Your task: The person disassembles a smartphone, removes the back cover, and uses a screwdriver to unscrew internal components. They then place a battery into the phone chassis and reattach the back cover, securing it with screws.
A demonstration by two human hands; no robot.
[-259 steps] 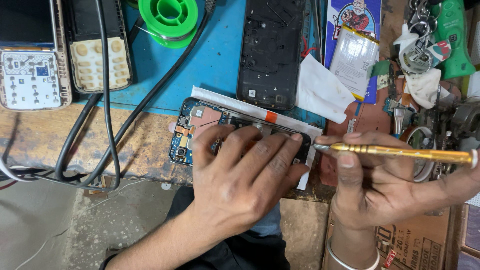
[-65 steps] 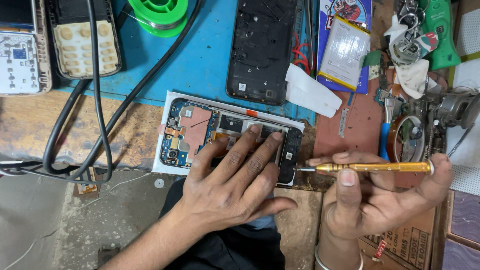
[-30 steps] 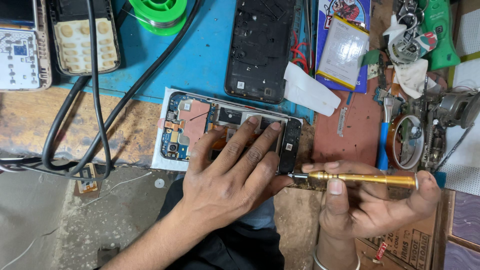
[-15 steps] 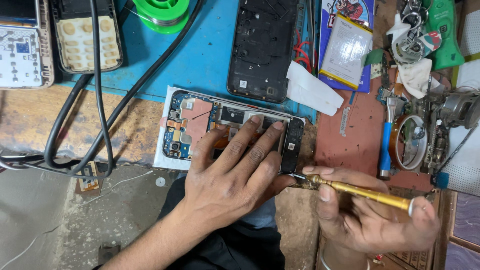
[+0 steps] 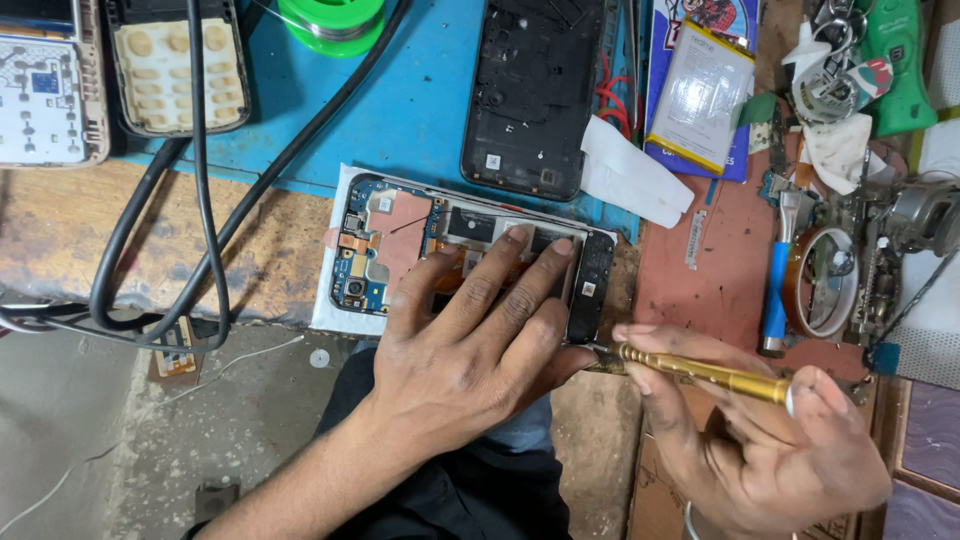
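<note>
While left hand [image 5: 470, 350] presses flat, fingers [image 5: 505, 270] spread over opened phone [image 5: 400, 245] on tabletop [image 5: 100, 240], right hand [image 5: 770, 450] pinches brass screwdriver [image 5: 700, 370] with fingers closed round shaft. Tip just right of left thumb, at phone's near right corner; driver axis roughly along phone's long axis, tilted slightly.

Two hands: left hand [image 5: 470, 350], right hand [image 5: 760, 440]. One opened phone [image 5: 400, 250], one black back cover [image 5: 530, 90], one gold screwdriver [image 5: 700, 372], one battery [image 5: 700, 95], two keypad phones far left [image 5: 45, 85], [image 5: 180, 65], one green spool [image 5: 330, 20].
</note>
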